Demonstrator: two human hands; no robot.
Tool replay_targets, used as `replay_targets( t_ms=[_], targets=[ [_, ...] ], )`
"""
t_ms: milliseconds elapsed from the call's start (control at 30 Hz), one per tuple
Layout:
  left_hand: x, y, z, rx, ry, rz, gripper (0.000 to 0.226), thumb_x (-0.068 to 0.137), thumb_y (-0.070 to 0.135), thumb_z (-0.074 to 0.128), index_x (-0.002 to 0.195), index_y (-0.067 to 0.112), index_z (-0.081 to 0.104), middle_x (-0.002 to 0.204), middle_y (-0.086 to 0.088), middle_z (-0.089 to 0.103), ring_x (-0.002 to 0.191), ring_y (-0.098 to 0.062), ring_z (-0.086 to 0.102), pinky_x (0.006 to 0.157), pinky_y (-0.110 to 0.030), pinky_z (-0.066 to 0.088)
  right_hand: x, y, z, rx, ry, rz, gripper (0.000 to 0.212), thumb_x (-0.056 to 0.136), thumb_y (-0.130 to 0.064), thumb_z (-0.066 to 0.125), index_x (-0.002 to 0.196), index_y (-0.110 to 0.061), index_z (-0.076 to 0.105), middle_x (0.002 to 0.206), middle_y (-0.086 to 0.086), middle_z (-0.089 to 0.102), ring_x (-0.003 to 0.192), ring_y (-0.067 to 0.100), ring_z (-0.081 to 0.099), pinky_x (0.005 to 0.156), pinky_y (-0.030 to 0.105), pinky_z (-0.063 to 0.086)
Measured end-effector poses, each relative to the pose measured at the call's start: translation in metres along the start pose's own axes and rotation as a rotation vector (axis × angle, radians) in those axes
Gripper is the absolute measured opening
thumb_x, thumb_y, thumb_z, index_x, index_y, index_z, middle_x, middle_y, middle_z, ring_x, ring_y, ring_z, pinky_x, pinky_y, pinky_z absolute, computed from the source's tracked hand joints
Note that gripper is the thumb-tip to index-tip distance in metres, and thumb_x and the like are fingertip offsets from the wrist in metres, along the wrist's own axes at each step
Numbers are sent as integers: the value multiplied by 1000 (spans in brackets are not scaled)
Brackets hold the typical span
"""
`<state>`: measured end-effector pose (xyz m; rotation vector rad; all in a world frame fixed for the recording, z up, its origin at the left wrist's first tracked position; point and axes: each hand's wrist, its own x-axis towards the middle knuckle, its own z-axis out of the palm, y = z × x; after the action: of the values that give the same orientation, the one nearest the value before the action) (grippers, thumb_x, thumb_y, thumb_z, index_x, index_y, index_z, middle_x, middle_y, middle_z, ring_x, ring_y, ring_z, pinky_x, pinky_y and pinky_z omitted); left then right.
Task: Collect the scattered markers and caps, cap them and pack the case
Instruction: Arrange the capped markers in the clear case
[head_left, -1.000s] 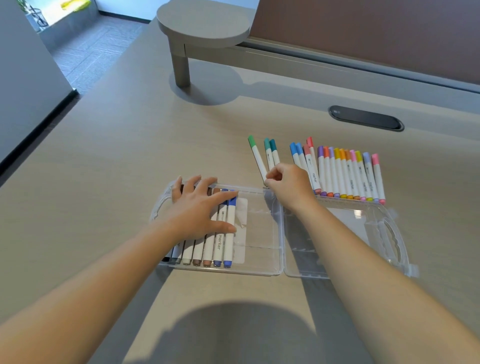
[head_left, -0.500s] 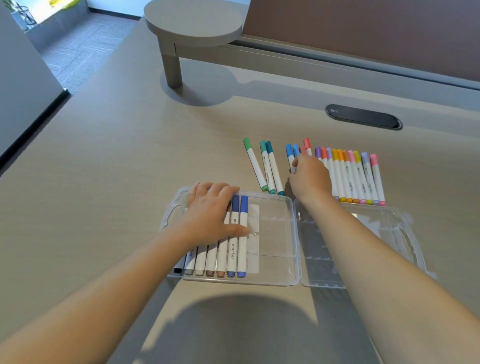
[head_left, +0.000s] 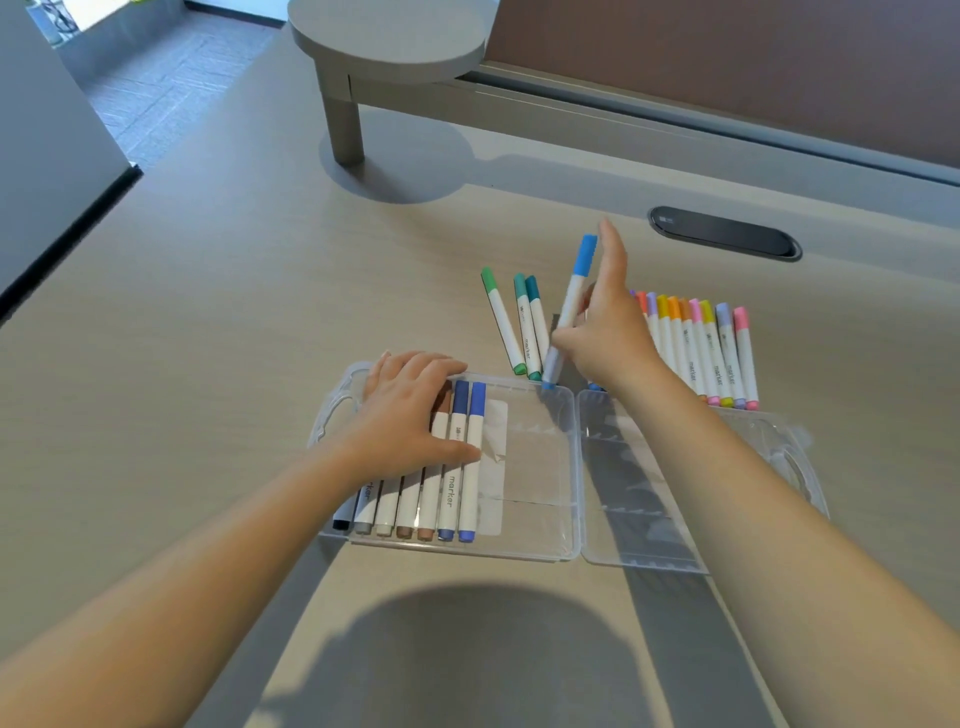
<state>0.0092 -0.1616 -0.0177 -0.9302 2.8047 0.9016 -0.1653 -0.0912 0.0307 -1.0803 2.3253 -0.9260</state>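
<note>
The right hand (head_left: 608, 332) is holding a light blue marker (head_left: 570, 306) in a pinching grip, thumb against the white barrel, while the index finger is pointing straight up beside the cap. The marker is tilting steeply, cap up, with its lower end hovering at the far rim of the clear case (head_left: 540, 551). The left hand (head_left: 410, 415) is lying flat with fingers spread, pressing on a row of packed markers (head_left: 436, 488) that are filling the left side of the case's left half. The case is lying open on the bench (head_left: 208, 312), its lid half (head_left: 649, 519) resting to the right. Three green and teal markers (head_left: 519, 327) are lying on the bench just beyond the case, left of the raised marker. A row of warm-coloured markers (head_left: 701, 353) is lying side by side behind the lid half, partly hidden by the right hand.
</note>
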Motion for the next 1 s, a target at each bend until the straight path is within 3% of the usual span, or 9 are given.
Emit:
replay_targets(
  t_ms=[133,200,300,500,667,800,900,1000],
  targets=[
    [-1,0,0,-48,46,6,84,71,42,71,140,24,27,148,3,25,140,-17,11,117,-41,11,-16,4,7,310,-230,113,81,82,9,56,141,-31,17,80,6,50,78,26,61,71,40,59],
    [-2,0,0,-104,66,-23,87,70,39,73,141,25,25,150,2,20,140,-19,11,114,-42,15,-22,8,13,342,-310,153,65,86,1,57,136,-24,25,83,12,57,76,25,63,65,31,58],
    [-3,1,-2,-180,118,-44,84,72,33,74,141,23,27,149,0,20,139,-19,12,112,-39,20,-29,10,21,317,-380,165,47,88,-7,58,128,-19,35,79,7,58,63,13,56,48,14,49],
    [-10,-6,-5,-148,122,-76,81,73,36,72,140,23,28,148,0,22,138,-19,12,111,-39,22,-35,12,32,308,-446,125,31,85,-3,60,107,-16,44,75,4,56,62,13,58,49,15,53],
    [-11,-3,-5,-24,63,-46,82,74,42,69,142,26,26,150,1,21,140,-19,11,113,-41,17,-33,13,36,170,-398,98,34,84,-2,61,115,-11,52,89,1,51,68,9,57,51,13,53],
    [-7,7,1,82,-13,-4,79,76,50,63,142,36,22,153,2,14,142,-21,6,115,-43,13,-29,18,29,115,-195,64,25,88,-4,56,113,-8,56,90,1,53,64,8,55,50,7,50],
    [-3,11,6,165,-75,18,74,79,57,55,141,43,18,155,3,4,143,-25,-5,116,-45,-2,-23,27,20,-51,-18,45,24,92,-6,51,115,-6,57,106,8,60,85,12,53,75,19,47],
    [1,11,9,245,-102,14,74,78,62,51,141,45,17,156,3,1,143,-26,-8,114,-46,-11,-14,36,13,-160,94,61,26,93,-6,48,117,-4,56,120,11,57,105,18,53,87,24,43]
  ],
)
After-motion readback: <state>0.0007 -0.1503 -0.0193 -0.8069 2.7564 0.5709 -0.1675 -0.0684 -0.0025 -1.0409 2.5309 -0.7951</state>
